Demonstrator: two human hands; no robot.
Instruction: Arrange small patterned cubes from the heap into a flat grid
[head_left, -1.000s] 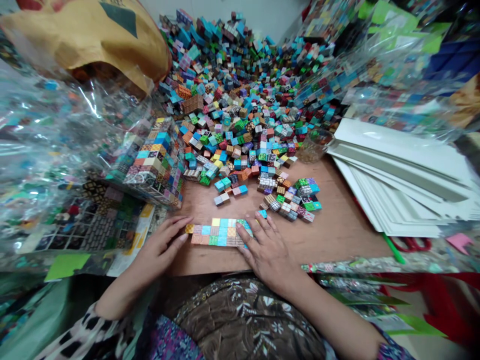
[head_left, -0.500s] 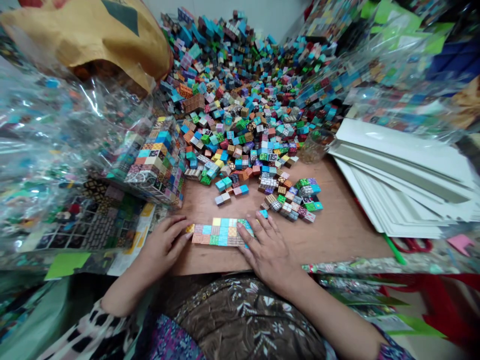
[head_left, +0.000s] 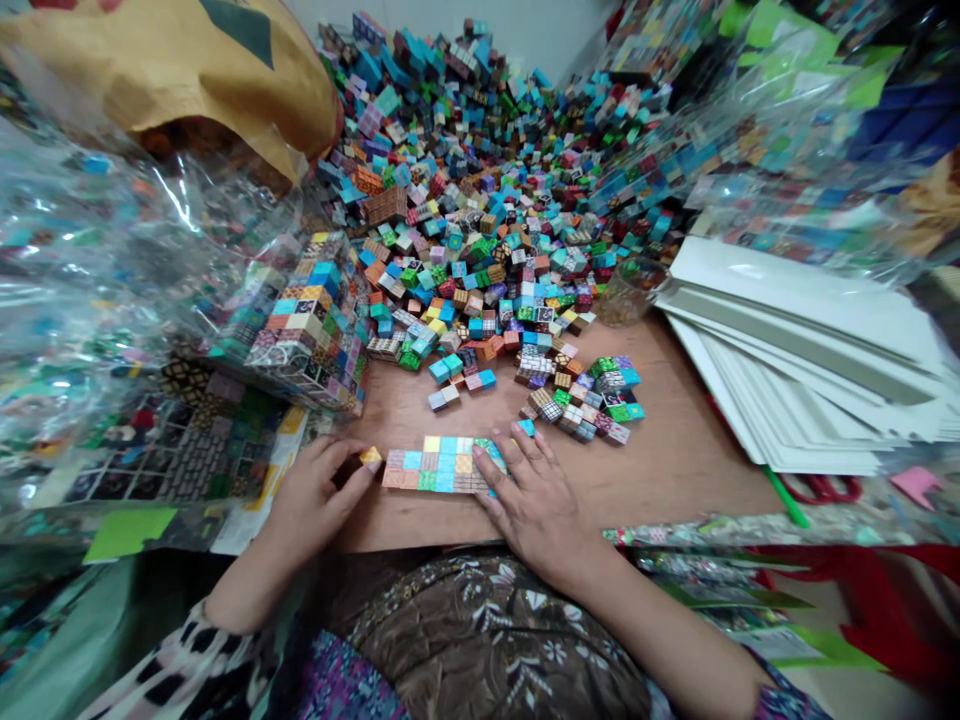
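Note:
A flat block of small patterned cubes (head_left: 439, 466), laid in rows, lies on the wooden table (head_left: 675, 450) near its front edge. My right hand (head_left: 536, 505) rests open with fingers spread against the block's right end. My left hand (head_left: 315, 495) is at the block's left end, its fingers pinched on a single yellow-orange cube (head_left: 370, 456) that sits slightly apart from the rows.
A huge heap of loose coloured cubes (head_left: 480, 200) fills the back. A small cluster of cubes (head_left: 585, 400) lies right of centre. Clear plastic bags of packed cubes (head_left: 300, 320) stand left, a stack of white cards (head_left: 810, 360) right, and a small glass cup (head_left: 626, 290) behind.
My left hand has drawn back leftward and curled, pulling one yellow-orange cube off the block's left end. My right hand has stayed put.

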